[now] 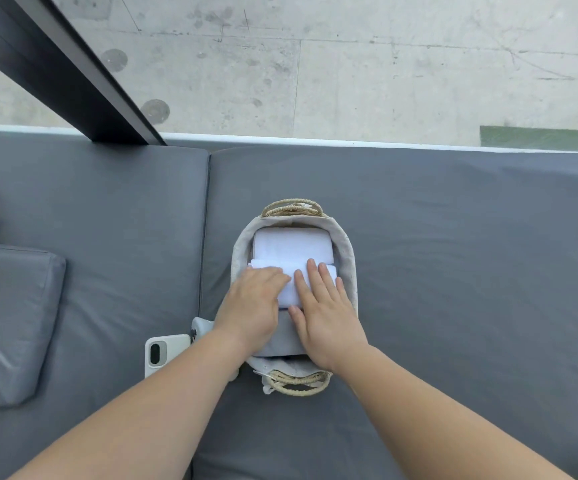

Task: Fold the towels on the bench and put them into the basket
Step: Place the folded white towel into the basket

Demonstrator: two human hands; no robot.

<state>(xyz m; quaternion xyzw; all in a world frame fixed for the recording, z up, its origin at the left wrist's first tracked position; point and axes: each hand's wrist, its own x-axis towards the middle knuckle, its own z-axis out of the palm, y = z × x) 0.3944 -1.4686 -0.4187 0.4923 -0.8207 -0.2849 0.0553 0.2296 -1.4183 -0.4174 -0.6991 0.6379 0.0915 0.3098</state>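
An oval woven basket point(348, 258) with a pale cloth liner and straw handles stands on the grey bench cushion point(453, 271). One folded white towel point(292, 245) lies in its far half. A second folded white towel point(292, 289) lies just nearer, and both of my hands rest flat on it. My left hand point(251, 306) covers the towel's left side, my right hand point(325, 317) its right side, fingers stretched out. Beneath my palms a folded grey towel point(282, 336) fills the basket's near end.
A white-cased phone point(162, 355) lies on the cushion just left of the basket, with a small white object point(200, 325) beside it. A grey pillow point(6, 320) sits at the far left. Beyond the bench's back edge are a dark beam point(72, 74) and concrete floor.
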